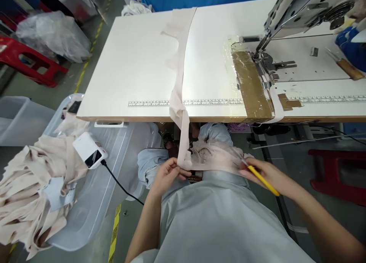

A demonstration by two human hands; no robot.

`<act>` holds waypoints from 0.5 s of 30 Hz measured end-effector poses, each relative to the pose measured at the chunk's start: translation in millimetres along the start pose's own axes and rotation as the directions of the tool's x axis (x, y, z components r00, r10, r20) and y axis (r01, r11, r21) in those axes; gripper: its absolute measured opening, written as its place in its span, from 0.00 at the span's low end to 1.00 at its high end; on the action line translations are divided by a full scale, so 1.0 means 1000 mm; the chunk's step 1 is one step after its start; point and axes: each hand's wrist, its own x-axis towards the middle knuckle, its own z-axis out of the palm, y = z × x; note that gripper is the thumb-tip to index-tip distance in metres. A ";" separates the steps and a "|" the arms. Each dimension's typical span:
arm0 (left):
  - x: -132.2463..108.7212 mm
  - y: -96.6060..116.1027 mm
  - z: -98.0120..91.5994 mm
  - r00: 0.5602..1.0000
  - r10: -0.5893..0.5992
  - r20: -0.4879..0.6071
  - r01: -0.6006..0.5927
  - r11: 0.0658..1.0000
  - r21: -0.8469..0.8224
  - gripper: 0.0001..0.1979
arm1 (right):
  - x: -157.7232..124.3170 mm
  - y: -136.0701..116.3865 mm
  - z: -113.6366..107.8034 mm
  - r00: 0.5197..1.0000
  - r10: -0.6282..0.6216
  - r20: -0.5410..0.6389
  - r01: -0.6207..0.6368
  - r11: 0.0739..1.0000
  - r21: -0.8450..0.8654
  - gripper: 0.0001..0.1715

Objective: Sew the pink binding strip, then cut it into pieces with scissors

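Across my lap lies a pale pink piece of fabric (pixel 215 160), partly gathered and sheer. A long strip of the same colour (pixel 180 83) runs from it up over the table edge to the far side. My left hand (pixel 169 173) pinches the fabric's left end between thumb and fingers. In my right hand (pixel 261 175) is a yellow-handled tool (pixel 263 180) with a thin metal tip, which points at the fabric's right end. The fingers hide part of the tool, so its exact kind is unclear. My right fingertips are beside the fabric; whether they also grip it is hidden.
A sewing machine (pixel 263 60) stands on the right of the white table (pixel 137 57), a wooden-handled tool (pixel 350 68) beyond it. At left, a clear plastic bin (pixel 85 217) holds pale fabric pieces (pixel 37 179) and a white device (pixel 90 150) with a black cable. Red stools (pixel 31 60) stand around.
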 end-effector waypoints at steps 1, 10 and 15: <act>-0.001 -0.001 0.006 1.000 0.003 0.012 -0.002 1.000 -0.027 0.20 | 0.011 -0.016 0.006 0.992 -0.047 0.113 0.045 0.999 0.018 0.24; -0.007 0.002 0.017 0.998 -0.056 0.020 0.058 0.987 -0.152 0.25 | 0.075 -0.077 0.018 0.811 -0.153 0.565 0.179 0.984 0.009 0.25; -0.006 -0.002 0.016 0.998 -0.057 0.001 0.056 0.981 -0.183 0.24 | 0.087 -0.082 0.017 0.777 -0.144 0.612 0.203 0.979 -0.027 0.27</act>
